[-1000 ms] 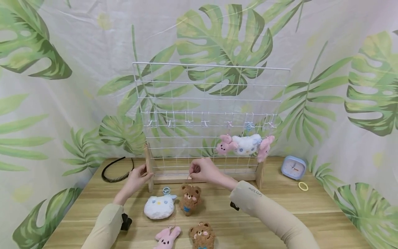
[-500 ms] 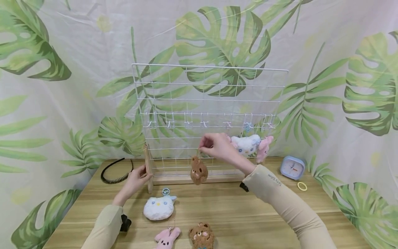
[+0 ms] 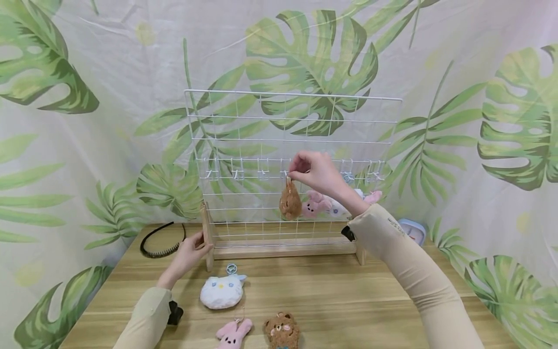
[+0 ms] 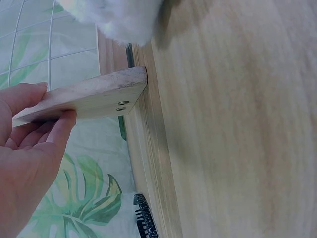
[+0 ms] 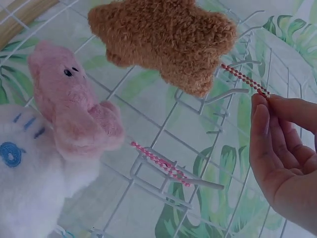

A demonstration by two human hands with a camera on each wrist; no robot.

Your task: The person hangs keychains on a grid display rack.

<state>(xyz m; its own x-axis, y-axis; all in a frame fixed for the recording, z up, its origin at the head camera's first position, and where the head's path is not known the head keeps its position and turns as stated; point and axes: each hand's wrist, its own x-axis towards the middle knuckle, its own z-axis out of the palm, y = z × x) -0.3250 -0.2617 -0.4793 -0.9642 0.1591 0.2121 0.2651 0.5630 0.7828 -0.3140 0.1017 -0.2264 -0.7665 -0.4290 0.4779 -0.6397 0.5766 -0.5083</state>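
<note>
My right hand (image 3: 317,170) pinches the beaded chain (image 5: 245,80) of a brown plush bear keychain (image 3: 290,201), which hangs below the fingertips, turned side-on. In the right wrist view the chain is taut beside a white hook (image 5: 229,93) on the wire grid rack (image 3: 292,94); I cannot tell whether it touches. A pink plush rabbit (image 5: 69,106) and a white plush cat (image 5: 29,173) hang on the rack to the right. With thumb and fingers, my left hand (image 3: 188,254) grips the rack's left wooden upright (image 4: 99,94).
On the table lie another white plush cat (image 3: 221,292), a pink rabbit (image 3: 234,334) and a second brown bear (image 3: 282,329). A black headband (image 3: 159,253) lies at the back left. My right sleeve partly covers a blue clock (image 3: 414,230). Several more hooks line the rack.
My right hand has lifted the brown bear off the table by its chain and carried it up and slightly right to the hook row. My left hand has stayed on the upright.
</note>
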